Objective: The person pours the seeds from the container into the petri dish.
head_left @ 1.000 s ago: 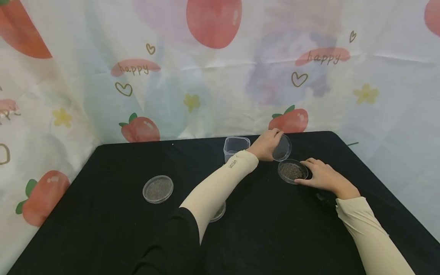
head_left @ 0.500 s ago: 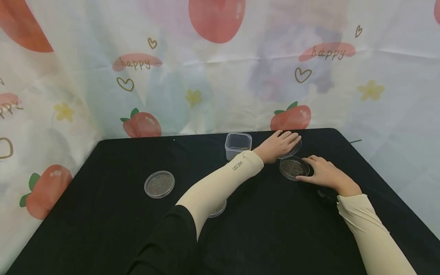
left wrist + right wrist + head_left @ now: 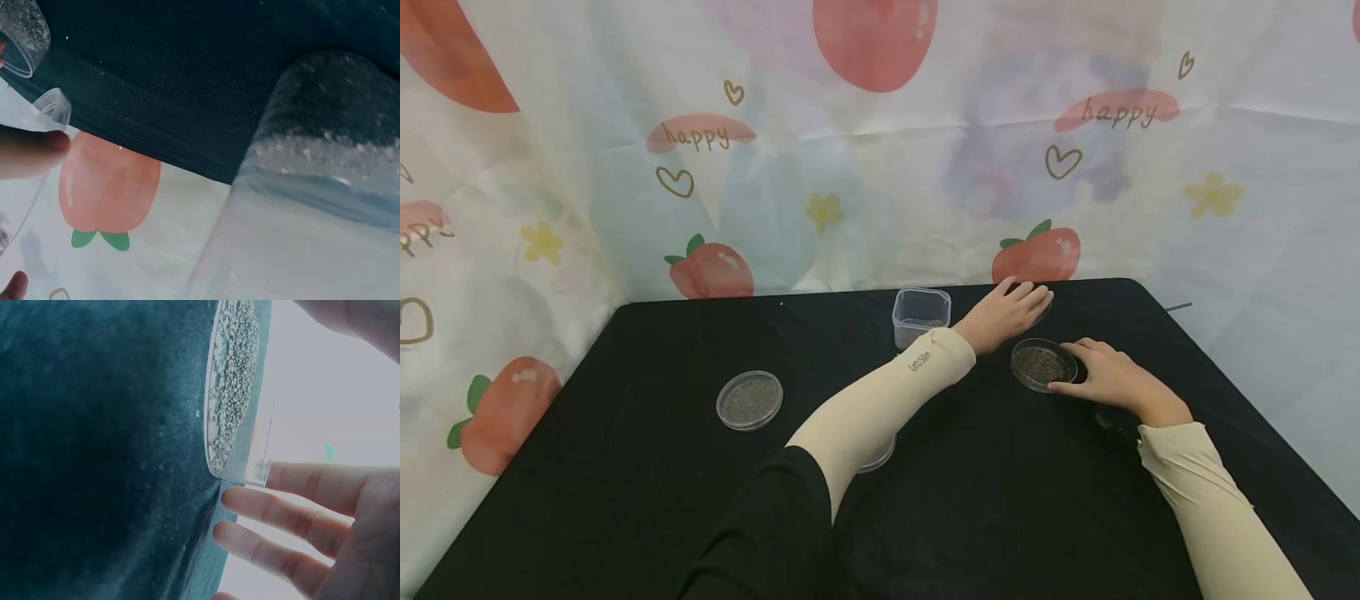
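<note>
At the back right of the table, my left hand (image 3: 1003, 317) holds a clear round lid (image 3: 53, 106), with the hand's back upward and its fingers spread. Most of that lid is hidden in the head view; the left wrist view has it beside my thumb. Just nearer, my right hand (image 3: 1116, 383) holds a petri dish (image 3: 1043, 365) of dark granules by its right side, thumb in front and index finger behind. In the right wrist view, the index fingertip touches the dish wall (image 3: 265, 425), while other fingers extend below it.
Left of my left hand stands a clear plastic box (image 3: 921, 317) with some granules. A granule-filled petri dish (image 3: 749, 400) lies on the left; another dish (image 3: 880, 457) is partly under my left sleeve (image 3: 880, 404). A dark object (image 3: 1116, 422) sits below my right wrist.
The lid, visibly tilted in my left hand a second ago, is now mostly covered by that hand. My left hand has shifted slightly right and its fingers have spread. The right hand keeps its hold.
</note>
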